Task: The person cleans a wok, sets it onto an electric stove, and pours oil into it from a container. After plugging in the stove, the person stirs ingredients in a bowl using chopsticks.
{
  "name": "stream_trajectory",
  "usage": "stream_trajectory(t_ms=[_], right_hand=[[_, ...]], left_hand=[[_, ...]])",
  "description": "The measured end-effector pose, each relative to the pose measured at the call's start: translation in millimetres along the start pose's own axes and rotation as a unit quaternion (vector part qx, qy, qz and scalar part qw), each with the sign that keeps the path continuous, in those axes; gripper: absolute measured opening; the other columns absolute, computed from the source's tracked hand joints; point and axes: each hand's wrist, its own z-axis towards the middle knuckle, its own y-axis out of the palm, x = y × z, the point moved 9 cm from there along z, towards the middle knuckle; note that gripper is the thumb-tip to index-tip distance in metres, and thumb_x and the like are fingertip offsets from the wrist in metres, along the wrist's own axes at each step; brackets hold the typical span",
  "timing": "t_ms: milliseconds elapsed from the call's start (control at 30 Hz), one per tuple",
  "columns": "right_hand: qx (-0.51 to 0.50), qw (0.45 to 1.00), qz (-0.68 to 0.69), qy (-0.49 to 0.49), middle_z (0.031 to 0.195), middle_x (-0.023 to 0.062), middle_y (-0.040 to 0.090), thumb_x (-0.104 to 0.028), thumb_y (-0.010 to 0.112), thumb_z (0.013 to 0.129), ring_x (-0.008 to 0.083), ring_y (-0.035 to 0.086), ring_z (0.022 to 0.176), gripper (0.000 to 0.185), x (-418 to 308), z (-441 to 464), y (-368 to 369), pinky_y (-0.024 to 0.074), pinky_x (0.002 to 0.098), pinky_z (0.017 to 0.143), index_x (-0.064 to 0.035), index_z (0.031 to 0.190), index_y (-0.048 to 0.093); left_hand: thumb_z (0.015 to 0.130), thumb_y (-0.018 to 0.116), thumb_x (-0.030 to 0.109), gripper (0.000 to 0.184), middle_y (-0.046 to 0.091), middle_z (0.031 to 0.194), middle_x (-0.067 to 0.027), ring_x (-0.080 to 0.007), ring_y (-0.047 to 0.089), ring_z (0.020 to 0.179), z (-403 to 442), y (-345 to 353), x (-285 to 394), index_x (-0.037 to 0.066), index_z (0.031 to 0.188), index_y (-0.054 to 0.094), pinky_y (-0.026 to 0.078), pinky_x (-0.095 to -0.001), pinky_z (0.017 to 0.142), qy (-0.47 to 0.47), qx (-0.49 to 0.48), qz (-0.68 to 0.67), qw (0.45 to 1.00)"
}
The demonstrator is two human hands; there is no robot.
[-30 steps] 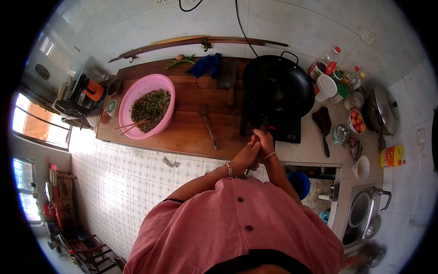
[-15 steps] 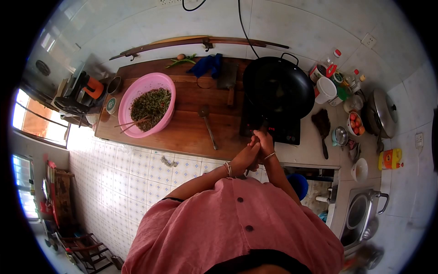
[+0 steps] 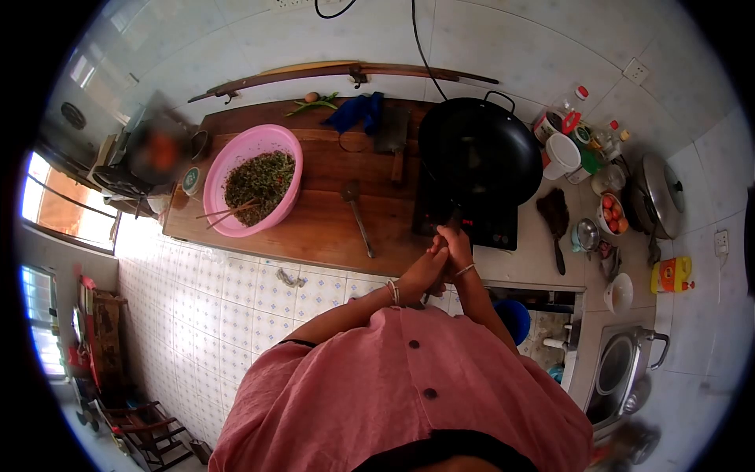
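Observation:
A black wok [image 3: 472, 149] rests on the induction cooker [image 3: 495, 228], its long handle pointing toward me. My right hand [image 3: 456, 248] is closed around that handle close to the pan. Against it, nearer my body, my left hand [image 3: 423, 273] is closed too, and a dark end like the handle's pokes out below it. The fingers overlap, so the exact grip is partly hidden. The wok's inside looks dark and shiny. Left of the cooker, a metal spatula [image 3: 359, 219] lies on the wooden board, with a cleaver [image 3: 395, 145] behind it.
A pink basin [image 3: 292, 193] of chopped greens with chopsticks stands on the wooden counter [image 3: 330, 236]. A blue cloth [image 3: 358, 112] lies at the back. Right of the wok are a white tub [image 3: 561, 153], a brush [image 3: 557, 224] and a bowl of red fruit [image 3: 613, 215]. The sink [image 3: 617, 370] is far right.
Both hands and the wok have stayed in place. The orange object at the far left now looks blurred.

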Motion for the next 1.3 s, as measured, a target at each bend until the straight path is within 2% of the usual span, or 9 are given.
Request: stream_trajectory(t_ms=[333, 533, 567, 633, 967, 1033, 1067, 1133, 1300], right_hand=[[-0.028, 0.999, -0.041, -0.007, 0.059, 0.0048, 0.049, -0.021, 0.058, 0.082, 0.0165, 0.05, 0.049, 0.019, 18, 23, -20, 0.0505, 0.0337, 0.051, -0.0052, 0.073, 0.05], [-0.005, 0.999, 0.0, 0.038, 0.057, 0.0012, 0.044, -0.024, 0.056, 0.083, 0.0143, 0.045, 0.053, 0.023, 14, 2, 6, 0.0455, 0.0303, 0.056, -0.0091, 0.069, 0.046], [0.018, 0.999, -0.004, 0.031, 0.057, 0.0008, 0.044, -0.025, 0.056, 0.083, 0.0141, 0.045, 0.054, 0.024, 12, 0, 3, 0.0447, 0.0298, 0.057, -0.0096, 0.068, 0.046], [0.013, 0.999, -0.011, 0.037, 0.058, 0.0007, 0.044, -0.025, 0.056, 0.083, 0.0141, 0.045, 0.054, 0.024, 13, 2, 3, 0.0447, 0.0299, 0.057, -0.0096, 0.068, 0.046], [-0.014, 0.998, -0.025, 0.052, 0.057, 0.0014, 0.043, -0.025, 0.055, 0.083, 0.014, 0.044, 0.053, 0.028, 20, 14, -6, 0.0441, 0.0302, 0.058, -0.0093, 0.064, 0.043], [-0.007, 0.998, -0.021, 0.05, 0.057, 0.0013, 0.043, -0.025, 0.055, 0.083, 0.0139, 0.044, 0.053, 0.027, 19, 13, -6, 0.044, 0.0302, 0.058, -0.0093, 0.065, 0.043], [0.0, 0.999, -0.017, 0.049, 0.057, 0.0012, 0.042, -0.025, 0.055, 0.083, 0.0137, 0.044, 0.053, 0.027, 18, 12, -5, 0.0439, 0.0302, 0.057, -0.0094, 0.065, 0.043], [0.004, 0.999, -0.015, 0.046, 0.057, 0.0011, 0.042, -0.025, 0.055, 0.083, 0.0136, 0.044, 0.053, 0.027, 16, 8, -2, 0.0439, 0.0302, 0.057, -0.0094, 0.065, 0.043], [0.016, 0.999, -0.012, 0.037, 0.057, 0.0008, 0.042, -0.025, 0.056, 0.083, 0.0132, 0.044, 0.053, 0.026, 15, 7, -3, 0.044, 0.0301, 0.056, -0.0092, 0.067, 0.043]], left_hand=[[0.091, 0.031, 0.039, 0.04, 0.053, 0.058, -0.0112, -0.0195, 0.054, 0.041, -6, 0, 18, 0.002, 0.089, 0.048, 0.042, -0.0294, 0.034, 0.13, 0.017, 0.038, 0.991], [0.091, 0.031, 0.042, 0.047, 0.056, 0.056, -0.0134, -0.0225, 0.057, 0.044, -7, -16, 16, -0.001, 0.091, 0.051, 0.045, -0.0313, 0.036, 0.086, 0.068, 0.093, 0.99], [0.089, 0.031, 0.047, 0.054, 0.057, 0.081, -0.017, -0.0278, 0.056, 0.072, -12, -14, 16, 0.0, 0.104, 0.052, 0.043, -0.0355, 0.063, 0.061, 0.055, 0.132, 0.988], [0.087, 0.031, 0.054, 0.065, 0.058, 0.109, -0.0202, -0.0317, 0.055, 0.103, -5, -13, 10, 0.001, 0.117, 0.053, 0.04, -0.0383, 0.091, 0.047, 0.041, 0.176, 0.982], [0.086, 0.031, 0.055, 0.066, 0.06, 0.106, -0.0201, -0.0315, 0.058, 0.099, 20, -16, -4, 0.001, 0.116, 0.054, 0.042, -0.0382, 0.088, 0.091, 0.065, 0.172, 0.979], [0.092, 0.033, 0.045, 0.053, 0.061, 0.073, -0.013, -0.0193, 0.061, 0.06, 19, -17, 1, -0.003, 0.105, 0.051, 0.049, -0.0313, 0.054, 0.125, 0.076, 0.149, 0.978], [0.092, 0.033, 0.045, 0.053, 0.061, 0.073, -0.013, -0.0193, 0.061, 0.06, 16, -17, 4, -0.003, 0.105, 0.051, 0.049, -0.0313, 0.054, 0.126, 0.076, 0.149, 0.978], [0.086, 0.031, 0.055, 0.065, 0.061, 0.1, -0.02, -0.0307, 0.059, 0.095, 6, -15, 5, 0.001, 0.109, 0.058, 0.043, -0.0376, 0.085, 0.074, 0.053, 0.15, 0.985], [0.086, 0.03, 0.055, 0.065, 0.062, 0.098, -0.02, -0.0306, 0.059, 0.095, -2, -13, 10, 0.0, 0.107, 0.058, 0.043, -0.0377, 0.085, 0.074, 0.044, 0.147, 0.985]])
